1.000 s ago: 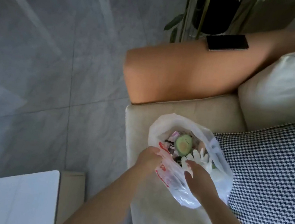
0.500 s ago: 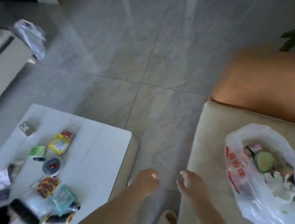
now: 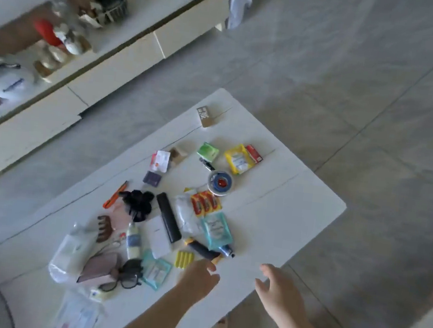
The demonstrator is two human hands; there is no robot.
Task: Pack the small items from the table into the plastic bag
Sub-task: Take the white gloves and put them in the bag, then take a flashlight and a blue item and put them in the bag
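White is the tabletop, and the small items lie in a heap from its middle toward the near-left corner. My left hand hovers with loosely bent fingers, holding nothing, just beside the yellow clips and the dark tube; my right hand is spread and empty over the near edge. I think it is best to pinch one near item cleanly, not sweep. The plastic bag is out of view. All printing is too blurred to read.

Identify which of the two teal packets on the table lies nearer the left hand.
The teal packet beside the glasses; the other teal one sits farther up, below the red sachets.
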